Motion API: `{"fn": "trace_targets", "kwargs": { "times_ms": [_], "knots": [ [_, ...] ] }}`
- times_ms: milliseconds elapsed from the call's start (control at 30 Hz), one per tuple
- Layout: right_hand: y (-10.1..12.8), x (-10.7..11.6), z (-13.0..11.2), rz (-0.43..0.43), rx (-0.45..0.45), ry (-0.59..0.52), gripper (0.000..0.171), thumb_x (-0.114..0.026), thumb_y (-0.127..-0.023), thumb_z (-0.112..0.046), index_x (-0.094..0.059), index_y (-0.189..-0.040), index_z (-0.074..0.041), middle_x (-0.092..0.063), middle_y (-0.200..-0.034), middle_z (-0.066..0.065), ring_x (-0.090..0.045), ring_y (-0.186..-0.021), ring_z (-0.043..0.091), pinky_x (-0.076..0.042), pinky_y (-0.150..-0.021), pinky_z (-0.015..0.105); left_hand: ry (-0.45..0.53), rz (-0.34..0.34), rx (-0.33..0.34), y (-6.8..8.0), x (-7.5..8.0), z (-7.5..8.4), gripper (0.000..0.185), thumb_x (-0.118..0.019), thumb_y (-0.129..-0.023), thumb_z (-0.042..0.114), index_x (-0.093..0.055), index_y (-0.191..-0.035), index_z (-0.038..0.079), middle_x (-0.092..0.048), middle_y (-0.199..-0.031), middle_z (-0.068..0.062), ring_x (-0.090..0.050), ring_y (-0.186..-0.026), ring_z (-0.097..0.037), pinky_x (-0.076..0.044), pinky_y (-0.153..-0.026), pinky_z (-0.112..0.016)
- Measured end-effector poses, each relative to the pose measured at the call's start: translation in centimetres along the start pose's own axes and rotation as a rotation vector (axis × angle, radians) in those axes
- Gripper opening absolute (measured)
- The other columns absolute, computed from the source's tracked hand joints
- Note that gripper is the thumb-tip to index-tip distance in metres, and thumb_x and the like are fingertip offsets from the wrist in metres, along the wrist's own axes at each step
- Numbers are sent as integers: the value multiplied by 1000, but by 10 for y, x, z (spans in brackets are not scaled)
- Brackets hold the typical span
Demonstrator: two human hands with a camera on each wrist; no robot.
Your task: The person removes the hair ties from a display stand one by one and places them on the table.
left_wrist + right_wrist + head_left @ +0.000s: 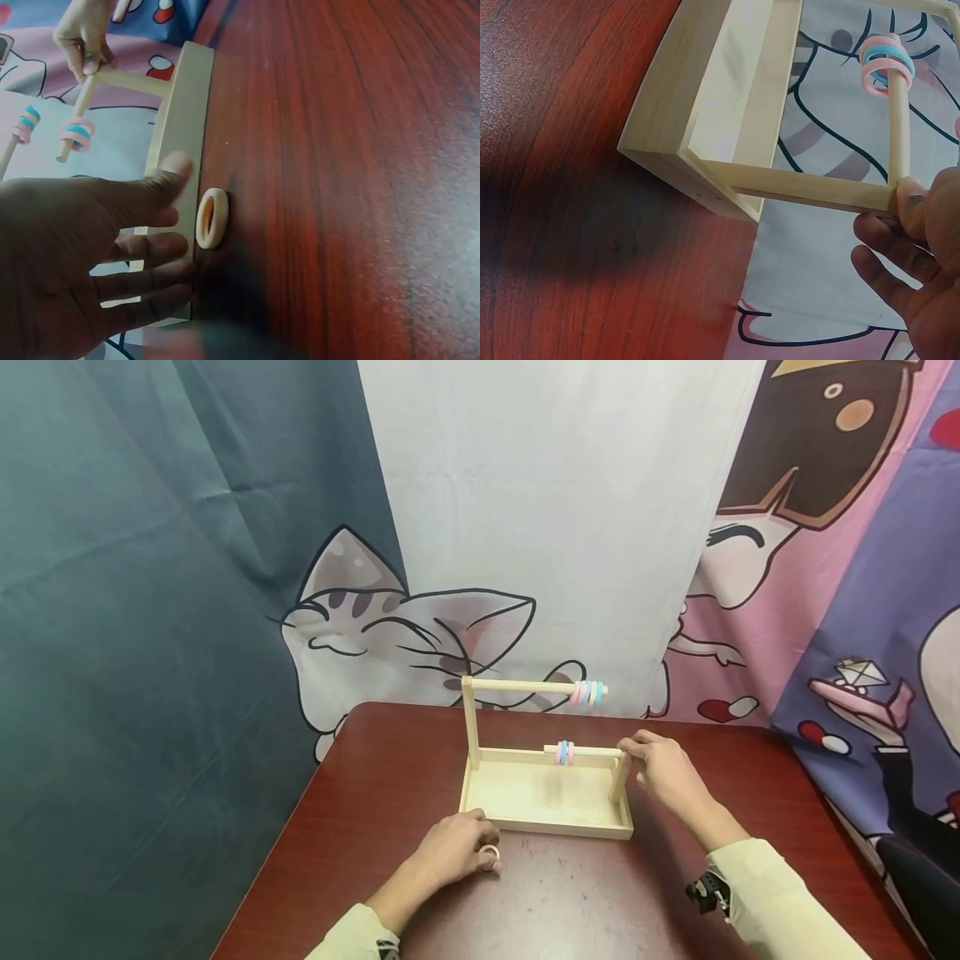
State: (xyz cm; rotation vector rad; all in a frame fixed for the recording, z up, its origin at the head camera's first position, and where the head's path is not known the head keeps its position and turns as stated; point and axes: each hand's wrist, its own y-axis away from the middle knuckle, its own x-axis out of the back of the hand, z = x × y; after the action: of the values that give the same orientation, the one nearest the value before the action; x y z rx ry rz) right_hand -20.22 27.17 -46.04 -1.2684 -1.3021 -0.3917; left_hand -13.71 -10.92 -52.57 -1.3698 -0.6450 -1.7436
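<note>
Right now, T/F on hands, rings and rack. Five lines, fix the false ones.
1. The right hand touches the end of the lower rod. True.
2. The left hand grips the upper rod. False: it rests on the table by the wooden tray.
3. A cream ring stands on edge on the table beside the tray's front wall. True.
4. The lower rod is bare. False: pink and blue rings hang on it.
5. The tray holds loose rings. False: none are visible in it.
</note>
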Motion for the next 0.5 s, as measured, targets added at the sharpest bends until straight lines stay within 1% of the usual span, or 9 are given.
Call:
{"fn": "trace_targets", "kwargs": {
  "times_ms": [133, 167, 267, 367, 400, 500],
  "knots": [
    [1, 0, 1, -2, 6, 2, 27, -75, -89, 12, -84, -105, -8, -74, -95, 4, -58, -71, 15, -50, -61, 36, 69, 64, -22, -8, 2, -2, 29, -88, -95, 41, -84, -110, 16, -73, -96, 4, -64, -78, -5, -55, -70, -30],
    [1, 0, 1, -1, 8, 2, 26, -75, -89, 11, -84, -105, -8, -74, -95, 4, -58, -71, 15, -50, -61, 36, 79, 101, -51, -11, -3, -7, 31, -85, -97, 45, -83, -109, 16, -73, -94, 6, -62, -77, -4, -54, -68, -31],
    [2, 1, 0, 0, 8, 1, 25, -75, -90, 11, -83, -105, -8, -74, -95, 4, -58, -71, 15, -50, -61, 36, 101, 162, -71, -18, 0, -8, 32, -83, -99, 46, -83, -108, 16, -74, -91, 6, -63, -77, -4, -55, -68, -33],
    [2, 1, -1, 4, 8, 1, 26, -75, -89, 11, -84, -105, -7, -74, -95, 5, -58, -70, 16, -50, -61, 37, 105, 193, -49, -25, 4, -6, 29, -82, -100, 42, -83, -110, 15, -78, -95, 4, -70, -80, -9, -58, -71, -33],
    [1, 1, -1, 5, 8, 2, 26, -75, -89, 11, -83, -105, -7, -74, -95, 5, -58, -70, 16, -50, -61, 37, 109, 182, -18, -26, 12, -1, 28, -85, -98, 38, -83, -111, 13, -79, -98, 1, -74, -83, -12, -60, -74, -33],
    [1, 2, -2, 3, 10, 4, 26, -74, -89, 12, -83, -105, -6, -74, -94, 7, -59, -70, 17, -51, -61, 38, 103, 185, 22, -34, 17, 1, 32, -84, -99, 37, -83, -119, 13, -82, -108, -1, -79, -92, -18, -62, -79, -35]
  ]
}}
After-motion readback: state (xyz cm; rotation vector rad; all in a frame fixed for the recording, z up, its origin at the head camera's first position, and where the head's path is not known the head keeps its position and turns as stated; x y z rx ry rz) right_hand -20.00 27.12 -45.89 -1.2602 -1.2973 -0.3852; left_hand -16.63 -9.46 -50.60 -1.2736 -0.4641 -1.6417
